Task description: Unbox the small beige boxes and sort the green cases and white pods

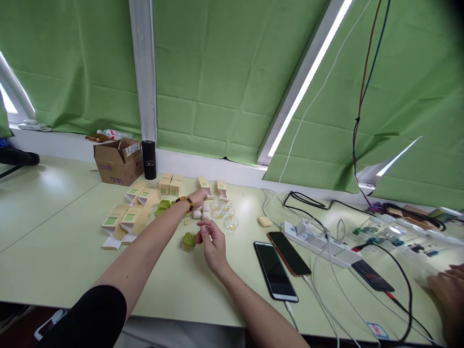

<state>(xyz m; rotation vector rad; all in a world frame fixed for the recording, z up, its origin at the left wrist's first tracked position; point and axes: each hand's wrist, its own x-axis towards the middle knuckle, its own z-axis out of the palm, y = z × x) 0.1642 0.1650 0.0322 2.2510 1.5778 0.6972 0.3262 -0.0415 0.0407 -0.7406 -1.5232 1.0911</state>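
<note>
My left hand (pixel 198 198), with a beaded bracelet (pixel 189 203) at its wrist, reaches across the desk to a folded tan paper box (pixel 204 185). Its fingertips are at the box's lower end; I cannot tell whether they grip it. My right hand (pixel 213 245) is loosely bent with the fingers apart, holding nothing. Just left of it stands a small clear container with a green piece (pixel 189 239) in it. Several white rounded pieces (pixel 196 214) and green pieces (pixel 164 203) lie beyond. Clear cups (pixel 231 222) with small yellowish bits stand to the right.
Several tan boxes with green labels (pixel 132 217) lie at left. An open carton (pixel 119 164) and a black cylinder (pixel 148 160) stand behind. On the right are phones (pixel 276 271), a white power strip (pixel 319 244), tangled cables and another person's hand (pixel 447 290).
</note>
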